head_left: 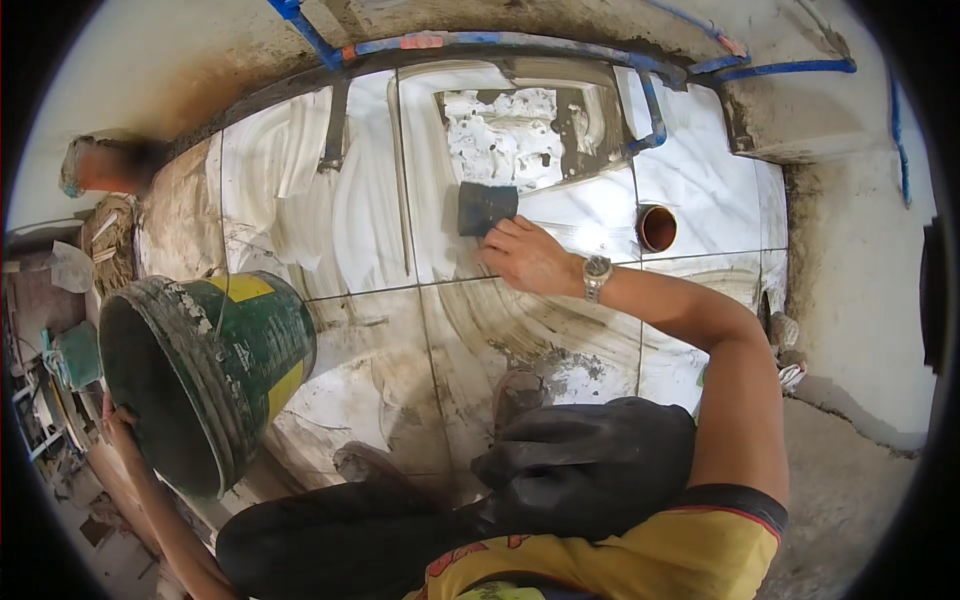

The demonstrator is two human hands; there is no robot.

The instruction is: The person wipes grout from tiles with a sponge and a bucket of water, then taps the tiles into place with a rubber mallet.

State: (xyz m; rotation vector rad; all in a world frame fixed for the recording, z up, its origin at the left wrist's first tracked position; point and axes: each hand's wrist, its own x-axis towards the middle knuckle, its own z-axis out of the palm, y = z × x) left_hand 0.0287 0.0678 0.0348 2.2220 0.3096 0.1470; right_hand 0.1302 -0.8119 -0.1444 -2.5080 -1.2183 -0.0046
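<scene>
At lower left, left hand (pixel 118 415) grips the rim of a green bucket (pixel 205 375), fingers closed over the edge; the bucket is tilted with its mouth toward the camera, interior dark. Right arm extends forward across the tiled floor (pixel 350 230). Right hand (pixel 528 255), with a wristwatch (pixel 596 274) on its wrist, presses a dark sponge (pixel 486 207) flat against a white tile, fingers curled on the sponge's near edge. Tiles smeared with grey-brown grout. Beyond, to the right, an orange pipe opening (pixel 656 228); blue pipes (pixel 520 42) along the far edge.
</scene>
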